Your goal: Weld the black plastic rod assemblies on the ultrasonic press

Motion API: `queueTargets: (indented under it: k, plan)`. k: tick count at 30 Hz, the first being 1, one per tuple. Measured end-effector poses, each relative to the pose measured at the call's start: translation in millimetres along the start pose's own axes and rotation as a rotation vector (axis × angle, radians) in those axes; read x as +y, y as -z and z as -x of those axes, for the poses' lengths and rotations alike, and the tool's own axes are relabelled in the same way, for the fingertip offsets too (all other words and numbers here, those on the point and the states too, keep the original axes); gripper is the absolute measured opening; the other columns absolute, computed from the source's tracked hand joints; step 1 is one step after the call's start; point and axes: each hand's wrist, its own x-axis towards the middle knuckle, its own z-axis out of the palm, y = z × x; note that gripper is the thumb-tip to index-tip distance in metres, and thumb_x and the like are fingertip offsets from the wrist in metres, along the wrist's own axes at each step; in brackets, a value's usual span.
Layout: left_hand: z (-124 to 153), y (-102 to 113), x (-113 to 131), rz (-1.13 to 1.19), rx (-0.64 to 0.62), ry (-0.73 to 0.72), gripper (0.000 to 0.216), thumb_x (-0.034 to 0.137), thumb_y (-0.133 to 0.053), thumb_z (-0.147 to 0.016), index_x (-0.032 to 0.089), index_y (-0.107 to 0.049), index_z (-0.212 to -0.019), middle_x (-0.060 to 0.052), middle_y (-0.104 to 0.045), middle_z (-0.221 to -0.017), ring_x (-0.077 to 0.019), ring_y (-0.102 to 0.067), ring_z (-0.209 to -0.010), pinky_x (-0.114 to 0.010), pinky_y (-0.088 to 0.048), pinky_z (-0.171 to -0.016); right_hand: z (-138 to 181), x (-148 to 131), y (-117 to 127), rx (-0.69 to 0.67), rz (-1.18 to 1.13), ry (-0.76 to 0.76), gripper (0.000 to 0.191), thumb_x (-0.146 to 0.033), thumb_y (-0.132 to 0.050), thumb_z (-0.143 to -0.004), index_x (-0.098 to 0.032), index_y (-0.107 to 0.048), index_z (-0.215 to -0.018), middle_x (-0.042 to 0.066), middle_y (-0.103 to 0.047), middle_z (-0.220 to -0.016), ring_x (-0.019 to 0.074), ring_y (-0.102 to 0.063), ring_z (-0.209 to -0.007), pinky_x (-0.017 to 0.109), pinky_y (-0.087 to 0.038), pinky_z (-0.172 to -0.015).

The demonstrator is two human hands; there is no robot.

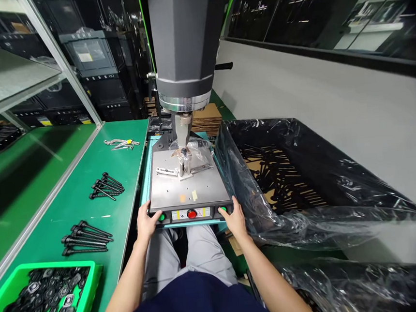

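Observation:
My left hand (146, 223) is at the left front corner of the machine base, its thumb on a green button (161, 217) and its fingers along the side. At the right corner my right hand (236, 217) does likewise, thumb on the other green button (223, 209). Both hands have thumb and fingers apart. Between them sits a red button (191, 214). On the metal plate (168, 198) a small fixture (182, 170) holds an upright piece with a black top (184, 151). The press's tapered metal tip (183, 131) is right above it; whether they touch I cannot tell.
On the green table (121, 163) lie two bunches of black screw-like rods (86, 237) and pliers (123, 143). A green bin (93, 277) of small black parts stands front left. At right, a plastic-lined box (262, 195) holds many black rods. Cardboard (208, 117) is stacked behind.

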Motion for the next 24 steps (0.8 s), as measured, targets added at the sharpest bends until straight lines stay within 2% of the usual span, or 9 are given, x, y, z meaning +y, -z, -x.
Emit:
queueTargets:
  k: [3, 8, 12, 15, 18, 21, 24]
  plan:
    - [-4, 4, -6, 0.008, -0.069, -0.054, 0.065, 0.045, -0.071, -0.074, 0.024, -0.055, -0.134, -0.012, -0.055, -0.135, -0.0304, -0.053, -0.129, -0.045, -0.047, -0.105, -2, 7, 2, -0.038, -0.022, 0.014, 0.090, -0.057, -0.060, -0.075, -0.011, -0.036, -0.148, 0.023, -0.048, -0.141, 0.0377, -0.047, -0.132, 0.050, -0.041, -0.107]
    - [-2, 11, -16, 0.005, -0.125, -0.119, 0.068, 0.039, -0.073, -0.072, 0.028, -0.054, -0.137, -0.009, -0.051, -0.140, -0.0293, -0.050, -0.133, -0.044, -0.042, -0.111, -2, 15, 4, -0.045, -0.030, 0.032, 0.088, -0.057, -0.060, -0.075, -0.016, -0.036, -0.149, 0.021, -0.048, -0.143, 0.0376, -0.047, -0.133, 0.051, -0.042, -0.107]
    - [-2, 11, -17, 0.011, -0.129, -0.090, 0.065, 0.039, -0.072, -0.074, 0.031, -0.054, -0.136, -0.007, -0.055, -0.136, -0.0285, -0.053, -0.130, -0.042, -0.048, -0.104, 0, 17, -1, -0.020, -0.017, 0.021, 0.083, -0.056, -0.059, -0.077, -0.019, -0.037, -0.149, 0.019, -0.049, -0.143, 0.0372, -0.047, -0.133, 0.051, -0.044, -0.106]
    - [-1, 11, -16, -0.001, -0.130, -0.082, 0.066, 0.037, -0.071, -0.074, 0.031, -0.053, -0.137, -0.007, -0.055, -0.138, -0.0290, -0.052, -0.131, -0.044, -0.045, -0.108, 1, 16, -1, -0.010, -0.021, 0.012, 0.085, -0.056, -0.059, -0.077, -0.017, -0.037, -0.149, 0.020, -0.049, -0.143, 0.0375, -0.047, -0.133, 0.051, -0.043, -0.107]
    - [-1, 11, -16, 0.008, -0.150, -0.079, 0.071, 0.037, -0.072, -0.073, 0.029, -0.050, -0.140, -0.009, -0.054, -0.140, -0.0295, -0.051, -0.132, -0.047, -0.041, -0.112, 2, 13, 4, -0.055, -0.052, -0.005, 0.088, -0.057, -0.059, -0.077, -0.015, -0.034, -0.151, 0.020, -0.044, -0.148, 0.0362, -0.043, -0.137, 0.050, -0.039, -0.111]
    - [-1, 11, -12, 0.028, -0.088, -0.039, 0.076, 0.043, -0.072, -0.074, 0.021, -0.047, -0.142, -0.013, -0.053, -0.140, -0.0313, -0.052, -0.130, -0.049, -0.044, -0.109, 3, 9, 8, -0.110, -0.086, -0.044, 0.091, -0.059, -0.058, -0.078, -0.016, -0.030, -0.153, 0.019, -0.040, -0.152, 0.0341, -0.039, -0.141, 0.049, -0.035, -0.113]
    - [-3, 13, 4, 0.046, 0.076, -0.019, 0.067, 0.046, -0.067, -0.079, 0.017, -0.051, -0.137, -0.016, -0.054, -0.137, -0.0310, -0.055, -0.126, -0.048, -0.051, -0.101, 4, 5, 9, -0.110, -0.116, -0.068, 0.092, -0.060, -0.058, -0.078, -0.015, -0.030, -0.153, 0.018, -0.040, -0.152, 0.0332, -0.038, -0.141, 0.048, -0.033, -0.114]
